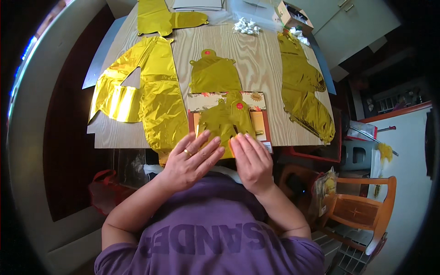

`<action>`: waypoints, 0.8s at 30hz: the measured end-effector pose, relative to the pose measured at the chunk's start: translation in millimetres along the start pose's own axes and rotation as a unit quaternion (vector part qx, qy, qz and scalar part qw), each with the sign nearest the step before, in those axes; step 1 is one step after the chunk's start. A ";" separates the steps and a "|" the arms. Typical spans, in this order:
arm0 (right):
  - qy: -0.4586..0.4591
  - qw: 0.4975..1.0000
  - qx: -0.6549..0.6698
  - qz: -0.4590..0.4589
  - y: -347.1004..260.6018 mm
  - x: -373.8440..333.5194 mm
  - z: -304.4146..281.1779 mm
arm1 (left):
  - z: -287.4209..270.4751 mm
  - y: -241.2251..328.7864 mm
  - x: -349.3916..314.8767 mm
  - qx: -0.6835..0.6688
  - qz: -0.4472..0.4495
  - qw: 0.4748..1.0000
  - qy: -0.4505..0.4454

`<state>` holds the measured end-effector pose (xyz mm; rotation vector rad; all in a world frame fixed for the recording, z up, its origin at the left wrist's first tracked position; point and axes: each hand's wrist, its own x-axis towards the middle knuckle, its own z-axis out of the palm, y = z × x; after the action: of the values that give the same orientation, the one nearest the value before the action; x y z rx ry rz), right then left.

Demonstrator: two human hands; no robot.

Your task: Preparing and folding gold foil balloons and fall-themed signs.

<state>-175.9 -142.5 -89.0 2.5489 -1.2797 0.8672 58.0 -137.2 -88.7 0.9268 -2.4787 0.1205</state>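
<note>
My left hand [191, 158], with a ring on one finger, is stretched out flat over the near edge of a gold foil balloon [217, 120]. Beside it my right hand [252, 160] has its fingers pressed together around a small orange piece [232, 147], mostly hidden by the fingers. The foil lies on a printed cardboard sheet [196, 102] at the table's front edge. Another flat gold foil balloon [213, 75] with a red round sticker lies just beyond. To the left a large four-shaped foil balloon [158, 91] hangs partly over the edge.
More gold foil lies at the right [302, 91] and far left [158, 18] of the wooden table [261, 68]. At the back are a pile of small white pieces [246, 26], clear plastic sheets [256, 11] and an open box [294, 17]. A wooden chair [360, 211] stands at my right.
</note>
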 end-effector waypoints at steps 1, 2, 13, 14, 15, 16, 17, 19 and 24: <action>0.022 1.000 0.014 0.018 0.0 4.2 -2.2 | -5.4 -1.1 3.4 0.024 -0.013 0.998 0.065; 0.055 0.996 0.049 0.056 1.3 9.8 -7.7 | -11.5 -2.7 7.3 0.048 -0.026 0.990 0.129; 0.237 0.381 0.742 0.499 1.7 48.0 4.6 | -7.2 5.4 48.7 -0.080 -0.111 0.987 0.083; 0.223 0.372 0.753 0.495 -2.4 47.8 7.5 | -5.4 3.4 49.9 -0.086 -0.113 0.988 0.062; 0.220 0.353 0.758 0.503 -5.5 44.8 12.0 | -4.1 1.4 50.2 -0.092 -0.115 0.988 0.038; 0.216 0.333 0.763 0.511 -7.2 40.9 17.8 | -2.7 -0.8 50.2 -0.098 -0.118 0.988 0.015; 0.213 0.313 0.767 0.518 -9.1 38.4 21.9 | -0.7 -3.5 49.5 -0.096 -0.103 0.990 0.000; 0.203 0.326 0.773 0.505 -12.4 41.9 22.2 | 3.4 -10.0 47.9 -0.091 -0.074 0.993 -0.024; 0.163 0.350 0.772 0.505 -4.9 36.3 23.2 | 8.5 -21.0 45.5 -0.089 -0.046 0.994 -0.053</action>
<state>-145.3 -173.1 -87.0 0.6467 -2.2846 4.0682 38.3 -182.5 -76.4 0.9915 -2.4879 -0.1812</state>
